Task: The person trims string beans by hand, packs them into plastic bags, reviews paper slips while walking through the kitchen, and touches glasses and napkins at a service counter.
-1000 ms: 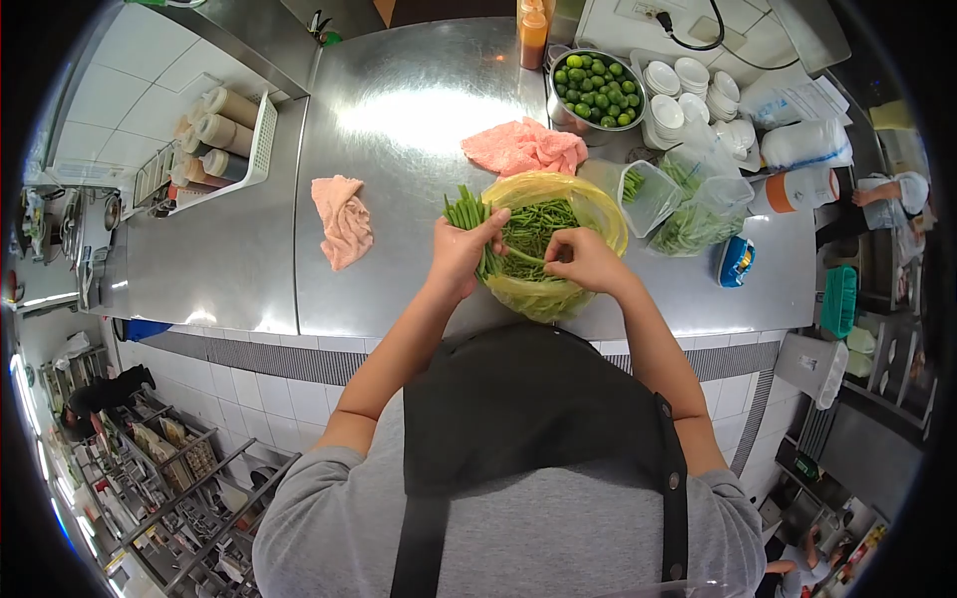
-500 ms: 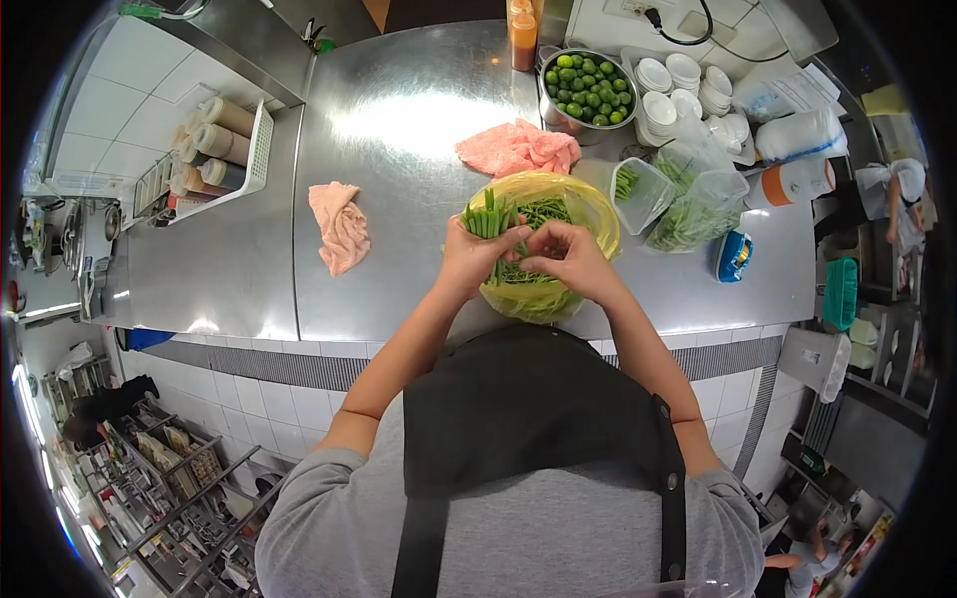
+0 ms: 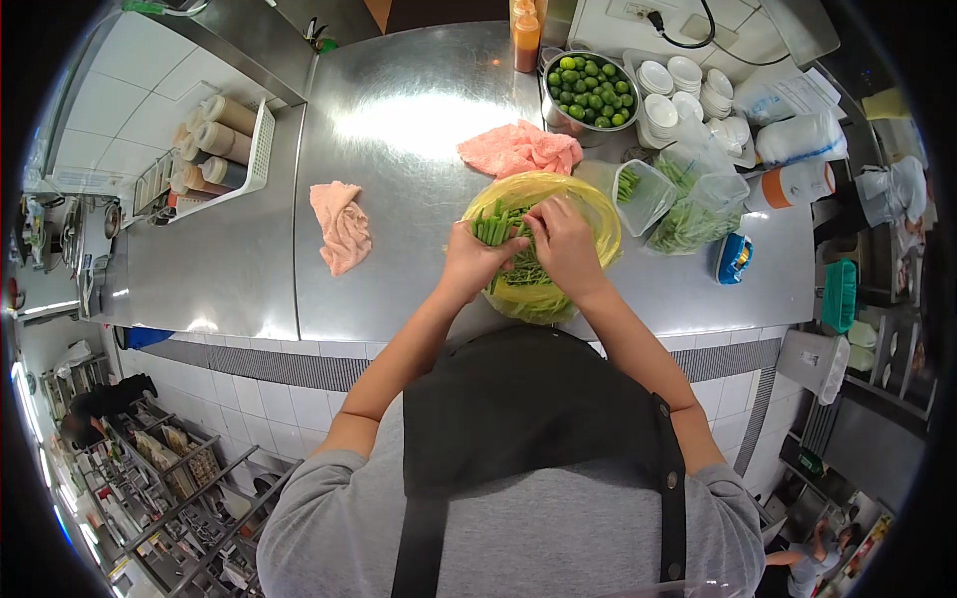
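Observation:
A bundle of green stalks (image 3: 489, 227) stands upright in my left hand (image 3: 474, 261), whose fingers wrap round it at the left rim of a yellow plastic bag (image 3: 536, 302). More green stalks lie inside the open bag. Over the bag's middle, my right hand (image 3: 566, 241) is closed in a pinch close beside the bundle; what its fingertips hold is too small to make out. A pink cloth (image 3: 520, 149) lies just behind the bag.
A second cloth (image 3: 341, 227) lies on the metal table (image 3: 399, 179) at left. Behind right are a bowl of limes (image 3: 591, 90), white cups (image 3: 660, 115), a clear container (image 3: 643, 194), a bag of greens (image 3: 698, 214) and a blue packet (image 3: 733, 259). A bottle basket (image 3: 257, 149) stands far left.
The bundle in my left hand has tipped from leaning left to upright, and that hand has moved slightly right. My right hand has risen further over the bag, its fingers now pointing away.

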Motion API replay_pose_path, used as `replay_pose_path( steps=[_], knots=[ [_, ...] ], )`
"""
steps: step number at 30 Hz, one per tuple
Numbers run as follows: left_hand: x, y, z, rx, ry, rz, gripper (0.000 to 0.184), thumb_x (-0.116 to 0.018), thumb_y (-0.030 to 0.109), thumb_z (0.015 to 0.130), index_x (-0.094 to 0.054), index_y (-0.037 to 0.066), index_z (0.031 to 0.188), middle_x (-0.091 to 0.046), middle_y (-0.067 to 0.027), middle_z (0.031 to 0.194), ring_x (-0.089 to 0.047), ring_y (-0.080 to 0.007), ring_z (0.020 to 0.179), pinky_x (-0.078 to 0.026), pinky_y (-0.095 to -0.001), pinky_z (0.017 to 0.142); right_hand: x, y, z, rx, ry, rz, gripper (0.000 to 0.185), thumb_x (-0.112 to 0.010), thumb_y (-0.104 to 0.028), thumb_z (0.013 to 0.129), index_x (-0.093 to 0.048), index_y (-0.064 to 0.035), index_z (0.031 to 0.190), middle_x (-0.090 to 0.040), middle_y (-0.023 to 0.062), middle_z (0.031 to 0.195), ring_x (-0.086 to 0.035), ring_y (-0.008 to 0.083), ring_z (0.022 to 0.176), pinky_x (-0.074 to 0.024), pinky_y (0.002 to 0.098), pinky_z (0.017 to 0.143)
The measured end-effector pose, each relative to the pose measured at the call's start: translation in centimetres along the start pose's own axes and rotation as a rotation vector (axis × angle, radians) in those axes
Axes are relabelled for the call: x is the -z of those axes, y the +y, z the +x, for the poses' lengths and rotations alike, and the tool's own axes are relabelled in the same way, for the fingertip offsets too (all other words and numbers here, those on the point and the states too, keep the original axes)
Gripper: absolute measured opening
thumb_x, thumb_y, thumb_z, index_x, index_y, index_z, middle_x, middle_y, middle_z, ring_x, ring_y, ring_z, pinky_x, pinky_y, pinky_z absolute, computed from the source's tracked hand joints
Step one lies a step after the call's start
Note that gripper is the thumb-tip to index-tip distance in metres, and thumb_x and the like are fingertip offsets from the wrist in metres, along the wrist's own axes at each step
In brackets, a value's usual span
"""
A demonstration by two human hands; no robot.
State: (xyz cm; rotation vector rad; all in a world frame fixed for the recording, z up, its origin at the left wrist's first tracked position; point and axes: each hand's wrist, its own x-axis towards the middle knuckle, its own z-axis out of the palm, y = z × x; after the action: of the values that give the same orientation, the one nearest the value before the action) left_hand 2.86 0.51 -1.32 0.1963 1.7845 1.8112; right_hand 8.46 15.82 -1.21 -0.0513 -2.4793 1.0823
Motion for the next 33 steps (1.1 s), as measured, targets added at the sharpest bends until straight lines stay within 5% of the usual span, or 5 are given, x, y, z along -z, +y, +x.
replay_pose_path(
  steps=[7,10,12,25,33],
  knots=[
    [0.8,1.3,0.3,0.09,0.021,-0.178,0.016,-0.077,0.002,0.083,-0.066,-0.003,0.093,-0.068,-0.0078,0.081,-0.061,-0.0111,0.06,-0.054,-0.0272,0.053,0.1,3.7,-1.4,-0.313,-0.258,-0.16,0.023,-0.064,-0.017,0.093,-0.059,0.001,0.08,-0.061,0.0149,0.087,-0.062,0.0284,0.079,-0.0482,0.0382,0.07],
    [1.4,1.4,1.2,0.126,0.094,-0.422,0.017,-0.075,0.004,0.085,-0.064,-0.004,0.096,-0.069,-0.0121,0.085,-0.062,-0.0119,0.06,-0.055,-0.0269,0.055,0.8,4.3,-1.8,-0.581,-0.449,0.331,0.027,-0.064,-0.025,0.095,-0.066,0.0008,0.087,-0.064,0.0126,0.092,-0.063,0.0182,0.079,-0.0484,0.0316,0.07],
    [1.8,1.7,1.7,0.082,0.183,-0.541,0.017,-0.075,0.004,0.086,-0.064,-0.003,0.097,-0.069,-0.0126,0.086,-0.061,-0.0113,0.06,-0.056,-0.0267,0.057,0.7,3.1,-2.3,-0.463,-0.309,0.835,0.015,-0.064,-0.016,0.097,-0.066,-0.0011,0.098,-0.065,0.0032,0.097,-0.057,0.0072,0.08,-0.0469,0.0252,0.072],
    [1.2,1.3,2.5,0.136,0.2,-0.572,0.022,-0.071,0.005,0.09,-0.061,-0.005,0.107,-0.069,-0.0137,0.088,-0.064,-0.0161,0.065,-0.057,-0.0315,0.061,2.8,-2.8,0.5,-0.255,0.203,0.895,0.009,-0.065,0.0,0.093,-0.067,0.0006,0.102,-0.066,0.0009,0.094,-0.061,0.0063,0.087,-0.0492,0.0242,0.079],
    [3.6,0.4,2.5,0.219,0.218,-0.694,0.027,-0.069,0.015,0.092,-0.058,-0.002,0.111,-0.066,-0.0092,0.085,-0.065,-0.0194,0.067,-0.058,-0.0335,0.065,-0.3,3.9,-0.7,-0.079,-0.214,-0.05,0.018,-0.064,0.009,0.076,-0.075,-0.0024,0.085,-0.061,0.0123,0.097,-0.063,0.0267,0.09,-0.0509,0.036,0.083]
  ],
)
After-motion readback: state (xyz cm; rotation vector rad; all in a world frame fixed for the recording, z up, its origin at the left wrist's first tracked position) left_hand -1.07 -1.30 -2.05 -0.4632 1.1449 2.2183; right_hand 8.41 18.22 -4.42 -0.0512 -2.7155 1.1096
